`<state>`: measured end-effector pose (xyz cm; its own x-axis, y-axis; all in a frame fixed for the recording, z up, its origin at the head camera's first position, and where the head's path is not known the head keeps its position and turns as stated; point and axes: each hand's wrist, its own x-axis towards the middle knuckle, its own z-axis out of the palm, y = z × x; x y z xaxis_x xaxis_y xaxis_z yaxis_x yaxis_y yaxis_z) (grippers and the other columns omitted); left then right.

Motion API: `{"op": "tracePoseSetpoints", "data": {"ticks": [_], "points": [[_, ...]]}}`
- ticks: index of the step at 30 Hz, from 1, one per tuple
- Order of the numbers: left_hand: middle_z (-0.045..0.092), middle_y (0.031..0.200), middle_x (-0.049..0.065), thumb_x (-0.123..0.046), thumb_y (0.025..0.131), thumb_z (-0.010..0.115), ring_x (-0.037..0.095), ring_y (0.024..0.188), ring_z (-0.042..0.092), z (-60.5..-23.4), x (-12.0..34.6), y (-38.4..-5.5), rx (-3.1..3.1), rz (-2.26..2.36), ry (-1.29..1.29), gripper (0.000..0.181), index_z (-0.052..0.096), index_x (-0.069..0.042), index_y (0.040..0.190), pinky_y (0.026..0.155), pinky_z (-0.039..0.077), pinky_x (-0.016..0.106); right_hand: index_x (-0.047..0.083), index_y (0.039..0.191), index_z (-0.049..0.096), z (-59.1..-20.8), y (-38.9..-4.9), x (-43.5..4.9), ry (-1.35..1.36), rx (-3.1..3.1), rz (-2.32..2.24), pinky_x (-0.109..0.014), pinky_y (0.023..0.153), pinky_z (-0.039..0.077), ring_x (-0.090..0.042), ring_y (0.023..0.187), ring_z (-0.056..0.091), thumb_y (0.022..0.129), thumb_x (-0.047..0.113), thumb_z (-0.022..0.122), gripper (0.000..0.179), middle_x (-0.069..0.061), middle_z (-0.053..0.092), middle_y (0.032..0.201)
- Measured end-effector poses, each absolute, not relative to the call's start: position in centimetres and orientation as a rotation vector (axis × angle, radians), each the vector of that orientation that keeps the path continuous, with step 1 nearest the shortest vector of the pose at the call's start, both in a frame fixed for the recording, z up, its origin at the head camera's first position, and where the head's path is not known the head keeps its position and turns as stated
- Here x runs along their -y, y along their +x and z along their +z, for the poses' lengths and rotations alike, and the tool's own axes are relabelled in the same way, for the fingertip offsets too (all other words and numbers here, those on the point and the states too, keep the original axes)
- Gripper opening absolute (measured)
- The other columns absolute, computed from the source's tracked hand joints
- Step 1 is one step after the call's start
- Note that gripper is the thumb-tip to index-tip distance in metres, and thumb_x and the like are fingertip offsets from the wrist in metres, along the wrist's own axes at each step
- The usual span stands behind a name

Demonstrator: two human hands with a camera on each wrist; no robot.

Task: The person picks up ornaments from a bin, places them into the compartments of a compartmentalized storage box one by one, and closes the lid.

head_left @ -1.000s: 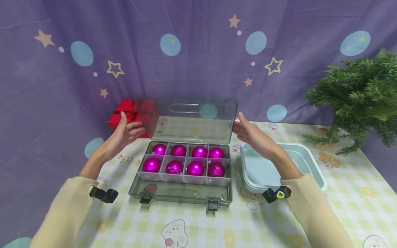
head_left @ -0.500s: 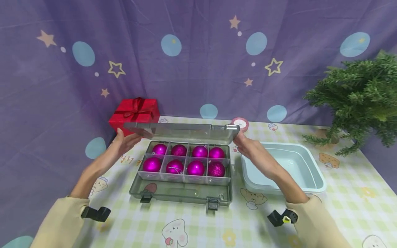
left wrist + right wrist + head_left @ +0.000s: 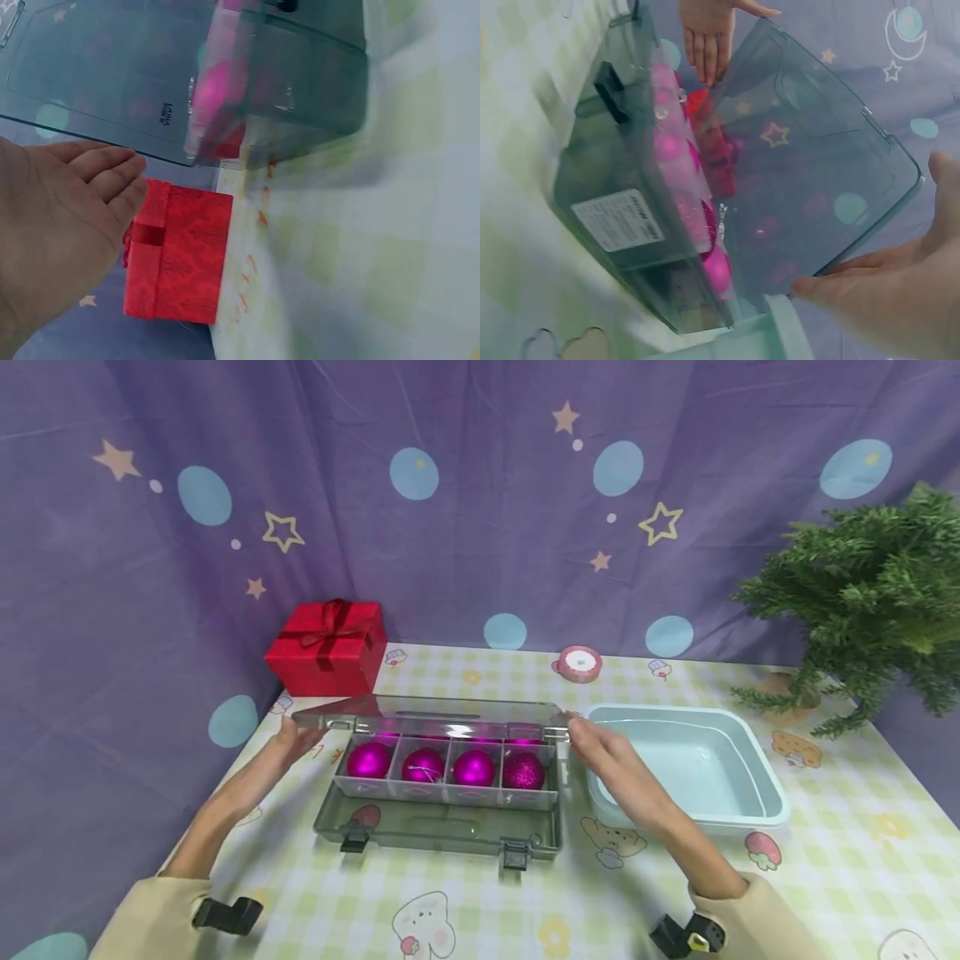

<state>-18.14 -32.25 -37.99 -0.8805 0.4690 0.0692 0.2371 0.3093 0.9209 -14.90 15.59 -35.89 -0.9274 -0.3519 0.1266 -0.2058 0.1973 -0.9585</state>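
A grey see-through plastic case [image 3: 442, 823] with latches along its front lies on the table. Divided compartments in it hold shiny and glittery magenta ball ornaments [image 3: 474, 767]; the front row shows plainly, while the back row is mostly covered by the lid [image 3: 450, 708]. That lid leans forward, half lowered over the case. My left hand [image 3: 288, 745] is at its left edge, and in the left wrist view the fingers [image 3: 112, 171] are straight. At the opposite edge my right hand [image 3: 618, 764] touches the lid with extended fingers, its thumb raised apart in the right wrist view.
A red gift box [image 3: 330, 652] with a bow stands at the back left. Behind the case is a pink ribbon roll [image 3: 580, 663]. To the right sit a pale blue basin [image 3: 772, 802] and a green artificial tree [image 3: 870, 593]. A purple curtain [image 3: 480, 552] hangs behind.
The lid has swung forward and down from nearly upright, both hands moving with it at its sides. The ribbon roll and gift box, earlier partly behind it, now show fully.
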Motion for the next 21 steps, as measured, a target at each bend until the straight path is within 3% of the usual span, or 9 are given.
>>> {"op": "tracePoseSetpoints", "data": {"ticks": [2, 3, 5, 8, 13, 15, 21], "points": [[0.017, 0.160, 0.039, -0.058, 0.110, 0.010, 0.053, 0.149, 0.008, -38.1, 32.1, -17.6, -2.387, 1.617, 0.627, 0.088, 0.010, 0.017, 0.157, 0.120, 0.015, 0.021, -0.013, 0.156, 0.027, -36.2, -14.7, -15.4, -0.541, -2.383, -1.812, -0.053, 0.119, 0.028, -0.044, 0.146, 0.034, 0.113, 0.039, 0.040, 0.069, -0.030, 0.030, 0.161], [0.014, 0.156, 0.046, -0.057, 0.110, 0.009, 0.061, 0.144, 0.007, -37.6, 31.8, -16.8, -2.448, 1.572, 0.562, 0.090, 0.008, 0.022, 0.154, 0.118, 0.020, 0.018, -0.012, 0.157, 0.028, -36.4, -14.6, -15.3, -0.534, -2.404, -1.793, -0.053, 0.118, 0.029, -0.044, 0.144, 0.037, 0.112, 0.040, 0.043, 0.070, -0.029, 0.031, 0.161], [0.019, 0.156, 0.045, -0.051, 0.112, 0.011, 0.061, 0.143, 0.013, -37.7, 31.5, -16.2, -2.486, 1.592, 0.557, 0.084, 0.013, 0.022, 0.154, 0.103, 0.026, 0.003, -0.009, 0.158, 0.027, -36.7, -14.4, -15.2, -0.528, -2.418, -1.770, -0.052, 0.118, 0.030, -0.043, 0.143, 0.040, 0.111, 0.041, 0.047, 0.073, -0.028, 0.032, 0.161], [0.026, 0.156, 0.041, -0.041, 0.115, 0.016, 0.048, 0.145, 0.025, -37.8, 31.1, -15.2, -2.546, 1.617, 0.587, 0.072, 0.023, 0.020, 0.154, 0.103, 0.030, 0.004, -0.008, 0.160, 0.024, -37.1, -14.1, -15.3, -0.534, -2.405, -1.756, -0.047, 0.117, 0.032, -0.041, 0.144, 0.039, 0.110, 0.040, 0.051, 0.074, -0.026, 0.028, 0.163], [0.030, 0.157, 0.038, -0.023, 0.116, 0.026, 0.000, 0.142, 0.033, -38.2, 31.2, -14.4, -2.612, 1.626, 0.646, 0.055, 0.029, 0.018, 0.153, 0.107, 0.030, 0.007, -0.007, 0.160, 0.022, -37.7, -13.8, -15.5, -0.569, -2.384, -1.771, -0.039, 0.115, 0.033, -0.038, 0.149, 0.030, 0.109, 0.032, 0.056, 0.073, -0.024, 0.023, 0.165], [0.028, 0.158, 0.038, -0.016, 0.115, 0.030, -0.007, 0.140, 0.030, -38.2, 31.2, -14.2, -2.624, 1.620, 0.668, 0.051, 0.029, 0.017, 0.154, 0.108, 0.028, 0.006, -0.007, 0.160, 0.022, -37.8, -13.6, -15.5, -0.572, -2.376, -1.770, -0.038, 0.114, 0.034, -0.039, 0.149, 0.029, 0.109, 0.030, 0.057, 0.073, -0.025, 0.024, 0.164], [0.026, 0.162, 0.030, -0.007, 0.113, 0.036, -0.005, 0.146, 0.022, -38.1, 31.2, -13.3, -2.618, 1.600, 0.691, 0.048, 0.030, 0.007, 0.159, 0.109, 0.024, 0.006, -0.009, 0.160, 0.020, -38.0, -12.5, -15.6, -0.559, -2.319, -1.777, -0.036, 0.115, 0.032, -0.040, 0.150, 0.025, 0.108, 0.029, 0.059, 0.075, -0.027, 0.021, 0.165]]}}
